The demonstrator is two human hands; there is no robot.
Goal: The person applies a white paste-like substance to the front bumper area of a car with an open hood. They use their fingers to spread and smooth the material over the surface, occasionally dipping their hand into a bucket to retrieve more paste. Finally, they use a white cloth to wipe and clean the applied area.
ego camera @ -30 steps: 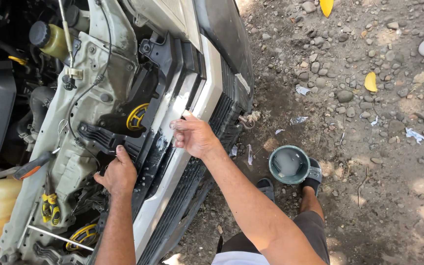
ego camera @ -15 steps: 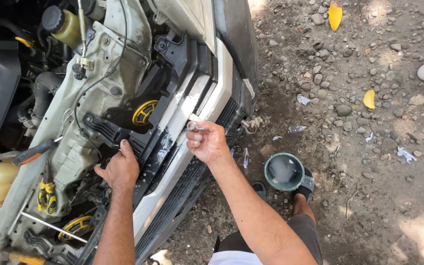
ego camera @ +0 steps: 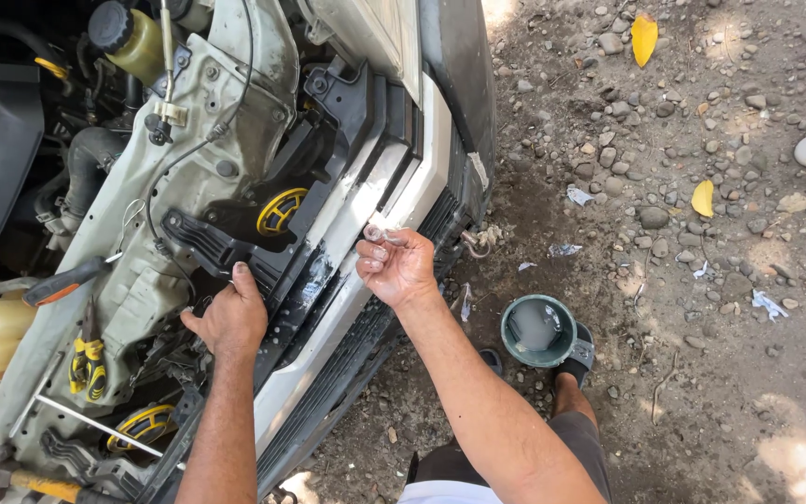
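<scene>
I look down at the open front of a car with its white bumper loosened. My left hand rests on the black plastic panel behind the bumper, fingers curled over its edge. My right hand is raised just above the bumper's upper edge, palm up, pinching a small pale clip or fastener between thumb and fingers. A yellow horn sits in the gap just beyond both hands.
A green bowl stands on the gravel by my sandalled foot. A screwdriver with a black and orange handle lies on the engine bay frame. Yellow-handled pliers lie near it. Stones and yellow leaves cover the ground.
My right hand has lifted off the bumper edge and turned palm up with the small piece in its fingers. The left hand has shifted slightly along the black panel.
</scene>
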